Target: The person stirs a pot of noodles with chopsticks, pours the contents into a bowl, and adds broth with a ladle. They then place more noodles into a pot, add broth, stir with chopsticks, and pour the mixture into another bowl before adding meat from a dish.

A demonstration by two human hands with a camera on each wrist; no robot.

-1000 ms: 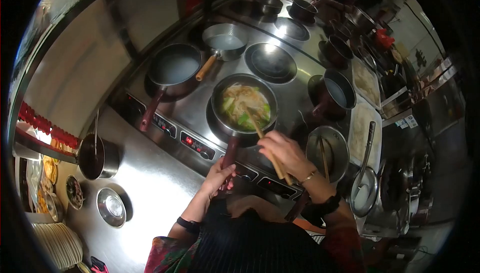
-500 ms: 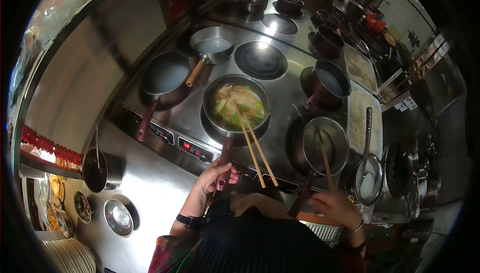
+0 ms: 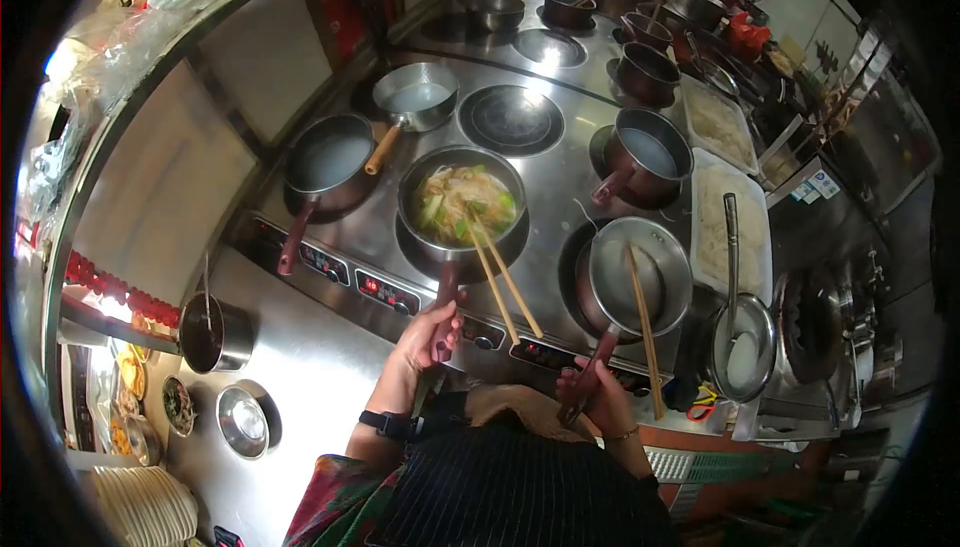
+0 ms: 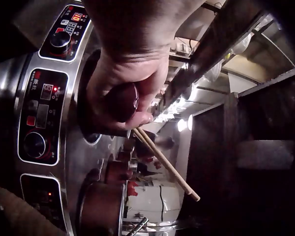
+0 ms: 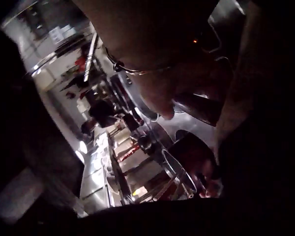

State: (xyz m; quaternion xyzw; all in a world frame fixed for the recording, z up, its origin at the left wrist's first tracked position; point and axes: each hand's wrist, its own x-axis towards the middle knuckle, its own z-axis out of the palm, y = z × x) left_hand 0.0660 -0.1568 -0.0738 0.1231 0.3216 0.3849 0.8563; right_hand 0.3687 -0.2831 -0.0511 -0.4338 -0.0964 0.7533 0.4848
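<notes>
In the head view my left hand (image 3: 425, 337) grips the dark red handle (image 3: 447, 292) of a saucepan (image 3: 408, 219) on the cooktop. The pan contains noodles and green vegetables (image 3: 460, 197). A pair of wooden chopsticks (image 3: 503, 292) leans out over its near rim, with no hand on it. My right hand (image 3: 605, 402) holds the handle (image 3: 598, 362) of a second saucepan (image 3: 668, 257) to the right, which has more chopsticks (image 3: 642, 317) slanting out of it. The left wrist view shows fingers wrapped around a handle end (image 4: 122, 102); the right wrist view is dark.
Other saucepans of pale liquid (image 3: 332, 159) stand on burners at the back left and right. White trays (image 3: 762, 247) line the right side, beside a ladle (image 3: 732, 247) in a metal bowl. A small steel bowl (image 3: 242, 422), a pot (image 3: 240, 332) and stacked plates (image 3: 150, 507) are at left.
My right hand has let go of the chopsticks in the noodle pan and moved right and down, taking hold of the other saucepan's handle. My left hand keeps its grip.
</notes>
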